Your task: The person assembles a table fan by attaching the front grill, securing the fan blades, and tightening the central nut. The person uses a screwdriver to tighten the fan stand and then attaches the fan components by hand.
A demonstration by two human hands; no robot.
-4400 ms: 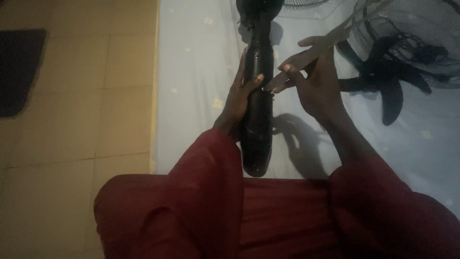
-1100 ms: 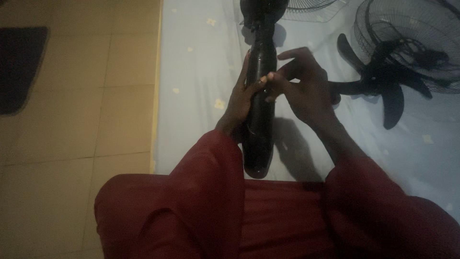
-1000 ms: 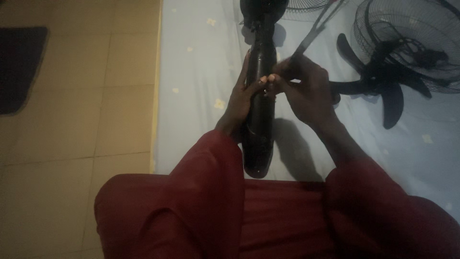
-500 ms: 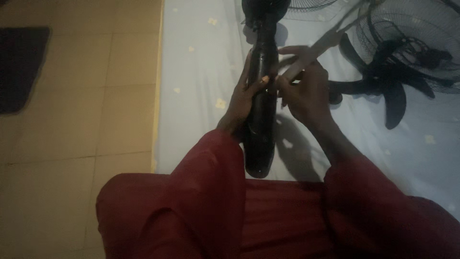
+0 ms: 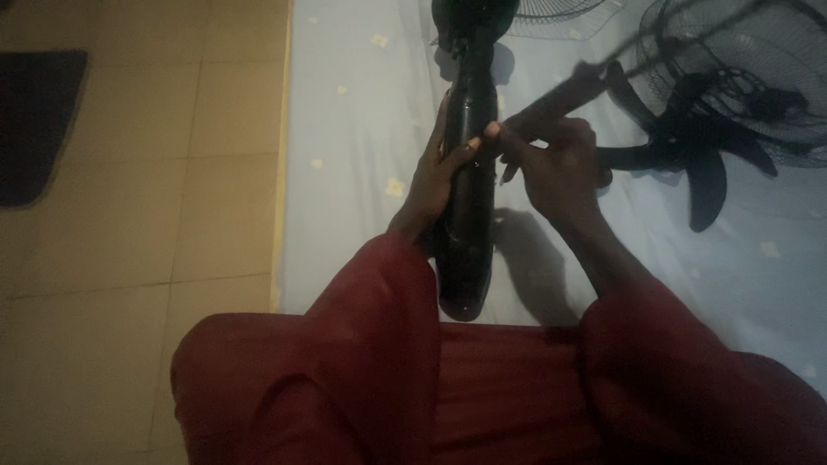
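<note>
The left hand (image 5: 433, 176) wraps around a long black fan column (image 5: 468, 202), with the fingers on its far side and the thumb pressed against its top face. The right hand (image 5: 551, 164) is closed on a long thin tool (image 5: 564, 95), which looks like a screwdriver; the picture is too dim and blurred to be sure. Its tip meets the column just beside the left thumb, and its handle slants up and away to the right. The two hands nearly touch at that spot.

The column lies lengthwise on a bed covered by a pale blue sheet (image 5: 362, 112) with small light spots. Its near end sits close to the person's lap and its far end runs up to a black motor housing (image 5: 472, 17) at the top edge of the view. Both arms are in dark red sleeves (image 5: 379, 327).

To the right of the hands, on the sheet, lie a black fan blade (image 5: 689, 159) and a round wire guard (image 5: 741, 69). A second wire guard (image 5: 560, 10) shows at the top edge. To the left of the bed are a tan tiled floor (image 5: 138, 215) and a dark mat (image 5: 34, 120).
</note>
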